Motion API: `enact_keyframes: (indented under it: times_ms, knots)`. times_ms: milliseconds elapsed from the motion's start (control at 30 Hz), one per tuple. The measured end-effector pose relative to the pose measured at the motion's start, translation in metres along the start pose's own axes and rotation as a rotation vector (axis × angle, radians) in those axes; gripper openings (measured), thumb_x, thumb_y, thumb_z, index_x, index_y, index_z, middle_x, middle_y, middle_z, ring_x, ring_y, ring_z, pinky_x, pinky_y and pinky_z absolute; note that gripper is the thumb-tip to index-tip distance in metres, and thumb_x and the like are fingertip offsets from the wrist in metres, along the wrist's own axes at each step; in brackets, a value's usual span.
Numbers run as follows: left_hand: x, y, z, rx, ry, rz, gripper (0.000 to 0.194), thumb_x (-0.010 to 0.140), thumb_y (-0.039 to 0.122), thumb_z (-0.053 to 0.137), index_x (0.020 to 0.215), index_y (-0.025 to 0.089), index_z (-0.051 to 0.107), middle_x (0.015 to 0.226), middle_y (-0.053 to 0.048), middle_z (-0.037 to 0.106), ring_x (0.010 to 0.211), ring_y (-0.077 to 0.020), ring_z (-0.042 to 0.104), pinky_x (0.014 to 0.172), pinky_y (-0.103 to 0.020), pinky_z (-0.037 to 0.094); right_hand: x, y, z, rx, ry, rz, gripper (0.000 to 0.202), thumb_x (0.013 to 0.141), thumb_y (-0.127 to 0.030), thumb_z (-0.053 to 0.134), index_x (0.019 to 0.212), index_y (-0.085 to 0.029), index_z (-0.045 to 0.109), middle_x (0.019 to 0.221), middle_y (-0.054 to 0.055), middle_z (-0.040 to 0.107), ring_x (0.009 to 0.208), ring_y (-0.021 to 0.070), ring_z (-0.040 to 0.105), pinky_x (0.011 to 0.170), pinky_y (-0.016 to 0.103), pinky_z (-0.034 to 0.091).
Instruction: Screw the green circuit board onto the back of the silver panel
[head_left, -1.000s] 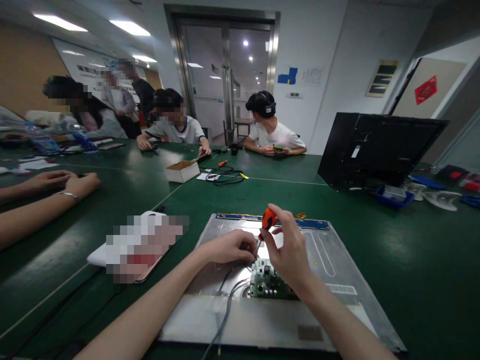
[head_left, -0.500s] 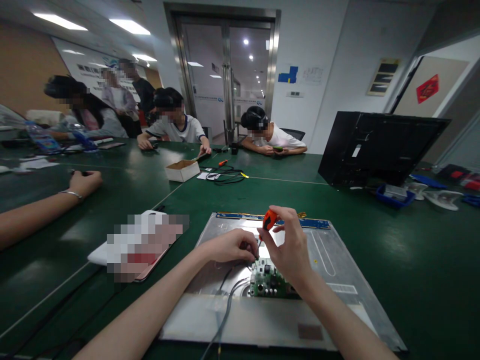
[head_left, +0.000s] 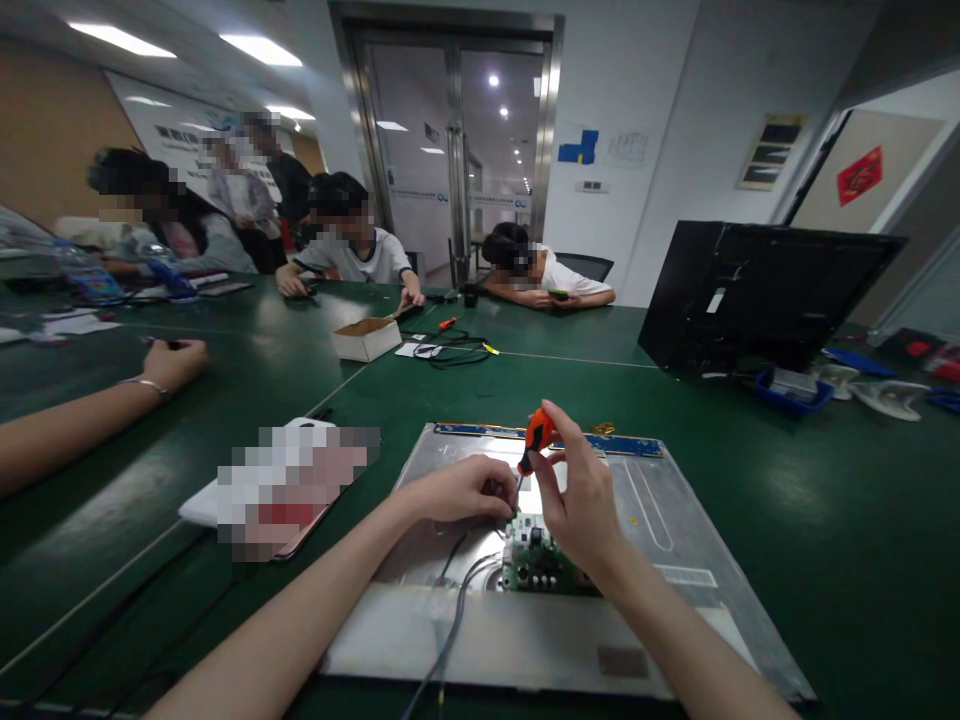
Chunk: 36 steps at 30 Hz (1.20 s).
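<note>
Working at the tabletop [head_left: 825, 520], we have our left hand [head_left: 484, 488] with fingers curled nearly closed at the upper-left corner of the circuit board [head_left: 532, 562]; we cannot tell whether they grip anything. The board lies on a metal panel [head_left: 675, 535]. Just right, an orange-and-black screwdriver [head_left: 535, 443] slants, its shaft down beside those fingers, its handle pinched in the fingers of our right hand [head_left: 589, 495]. Farther right stands a black monitor [head_left: 757, 295].

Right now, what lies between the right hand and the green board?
In the head view, the screwdriver: the right hand grips its handle; its shaft points toward the green board, beside the left hand.
</note>
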<state>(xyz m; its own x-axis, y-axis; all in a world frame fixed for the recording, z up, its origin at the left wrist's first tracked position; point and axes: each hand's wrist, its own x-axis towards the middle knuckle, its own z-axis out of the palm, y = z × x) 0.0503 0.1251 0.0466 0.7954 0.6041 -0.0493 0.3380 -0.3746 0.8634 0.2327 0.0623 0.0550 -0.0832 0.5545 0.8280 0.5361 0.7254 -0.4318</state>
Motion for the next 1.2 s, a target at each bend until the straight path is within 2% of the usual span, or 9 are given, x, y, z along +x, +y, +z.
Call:
enact_keyframes:
  times_ms: [367,667,900,1033,1200]
  knots:
    - [0.0002,-0.0020,-0.0006,0.021,-0.016,-0.027,0.004,0.077,0.017,0.070,0.081,0.017,0.069,0.074,0.002,0.064,0.069,-0.0141,0.056,0.061,-0.022,0.043,0.0024,-0.0020,-0.0019,-0.003,-0.012,-0.048,0.050,0.096,-0.016,0.048,0.144,-0.023,0.038,0.108,0.010,0.065,0.086,0.0208,0.064,0.071,0.036,0.058]
    - [0.0008,0.0018,-0.0015,0.056,0.003,-0.023,0.004,0.075,0.015,0.071,0.076,0.017,0.067,0.066,0.004,0.058,0.063,-0.0128,0.051,0.060,-0.022,0.040,0.0016,-0.0014,-0.0018,-0.030,-0.007,-0.042,0.048,0.097,-0.018,0.050,0.143,-0.024,0.039,0.105,0.009,0.068,0.081,0.0199,0.066,0.069,0.036,0.058]
    - [0.0003,0.0018,-0.0019,0.046,-0.005,-0.034,0.004,0.075,0.013,0.069,0.075,0.016,0.066,0.066,0.004,0.057,0.063,-0.0132,0.051,0.063,-0.024,0.039,0.0034,-0.0012,-0.0010,-0.052,0.027,-0.049,0.042,0.094,-0.020,0.055,0.135,-0.024,0.046,0.093,0.005,0.066,0.074,0.0184,0.063,0.063,0.032,0.056]
    - [0.0003,0.0026,-0.0029,0.071,-0.005,-0.017,0.003,0.075,0.013,0.068,0.076,0.016,0.067,0.068,0.004,0.057,0.064,-0.0130,0.051,0.063,-0.024,0.038,0.0036,-0.0002,-0.0010,-0.047,0.037,-0.052,0.043,0.093,-0.020,0.057,0.135,-0.025,0.046,0.092,0.003,0.063,0.073,0.0176,0.061,0.062,0.031,0.055]
    - [0.0003,0.0039,-0.0025,0.086,0.001,-0.009,0.001,0.075,0.016,0.070,0.075,0.017,0.069,0.067,0.003,0.059,0.064,-0.0131,0.051,0.062,-0.023,0.039,0.0033,-0.0002,-0.0014,-0.040,-0.003,-0.046,0.046,0.095,-0.018,0.054,0.140,-0.028,0.045,0.099,0.006,0.063,0.082,0.0195,0.063,0.064,0.031,0.056]
